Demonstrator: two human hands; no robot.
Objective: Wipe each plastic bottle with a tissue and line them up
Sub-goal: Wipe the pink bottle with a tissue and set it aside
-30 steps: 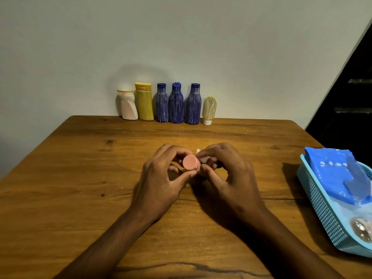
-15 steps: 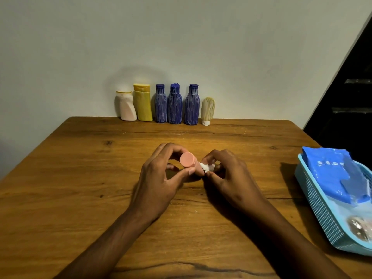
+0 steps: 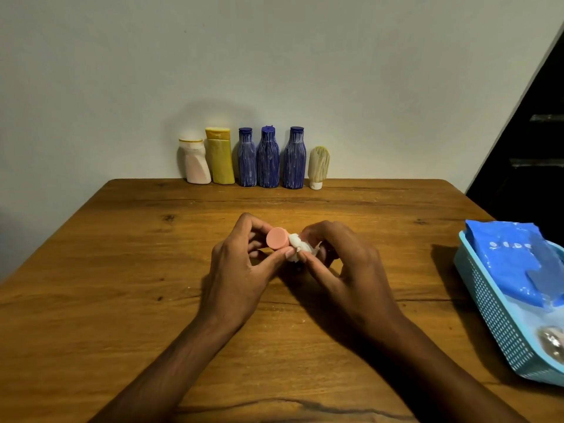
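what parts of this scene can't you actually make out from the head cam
- Pink-capped bottle, head view: only the round cap shows; the left hand wraps its body.
- Tissue, head view: mostly buried under the right hand fingers.
- Light blue basket, head view: cut off by the right edge.
- Shiny object in the basket: blurred and cropped, unidentifiable.
- Blue packet print: too small to read.

Table (image 3: 91,300): bare wood across the left half and along the near edge.
Back edge: row of six bottles (image 3: 268,160) against the wall (image 3: 274,56), standing close, some touching; open strip of table between row and centre.
Right edge: blue basket (image 3: 500,325) holding a blue packet (image 3: 512,257) and what may be a shiny round item.
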